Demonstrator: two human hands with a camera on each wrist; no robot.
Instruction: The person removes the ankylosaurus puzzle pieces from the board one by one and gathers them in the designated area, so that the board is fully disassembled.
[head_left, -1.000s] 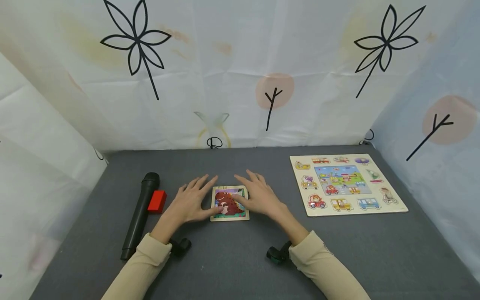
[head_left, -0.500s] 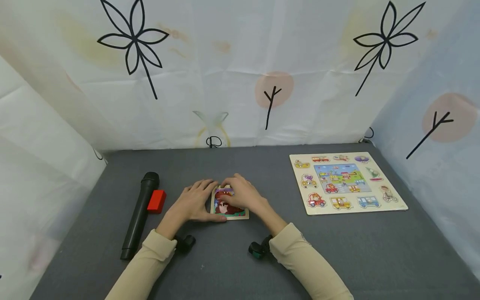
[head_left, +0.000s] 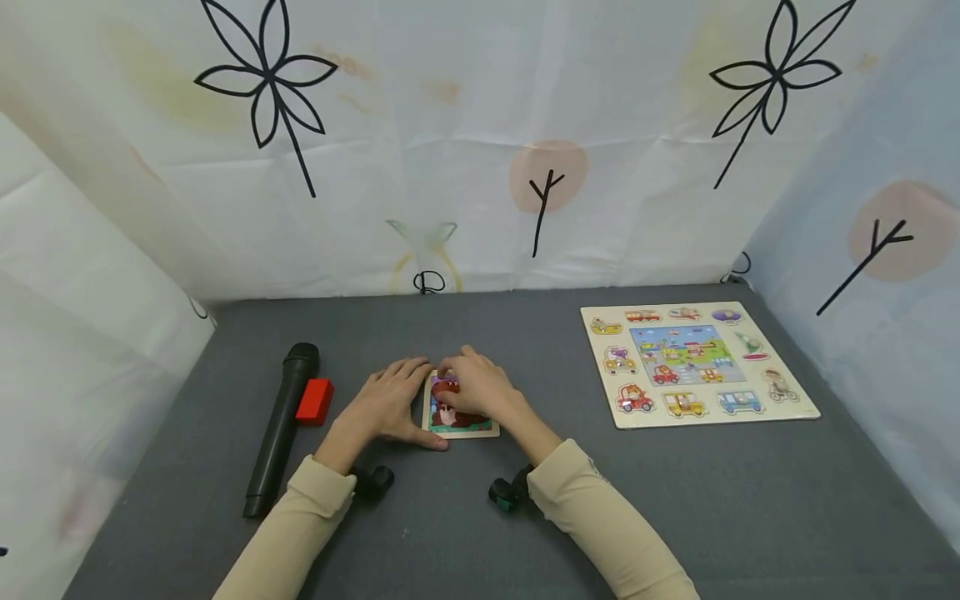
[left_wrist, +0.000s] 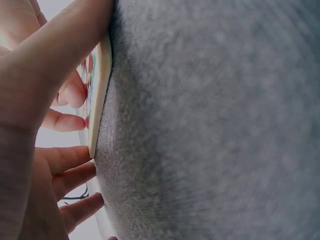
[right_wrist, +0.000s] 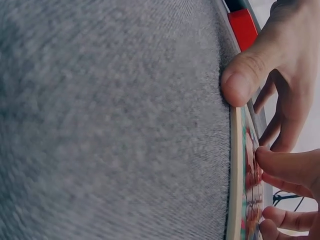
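On the grey table, a small square dinosaur puzzle (head_left: 468, 431) in a pale wooden frame lies flat between both hands. At its left side is my left hand (head_left: 382, 408), thumb along the near edge and fingertips at the far left corner, holding the frame. My right hand (head_left: 480, 387) reaches over the picture from the right. Its thumb and fingertips touch the picture surface, spread apart, and the hand hides the upper right part. In the right wrist view, the puzzle (right_wrist: 252, 175) shows thin seams between its pieces, with the right fingertips resting on it.
A black microphone (head_left: 279, 433) lies to the left, with a red block (head_left: 315, 402) against its right side. At the right is a larger vehicle puzzle board (head_left: 720, 417). Printed fabric walls (head_left: 465, 167) enclose the table at the back and sides.
Both hands have come down onto the small puzzle. The right hand has moved left over the picture, and the left thumb has shifted from the picture to the near edge.
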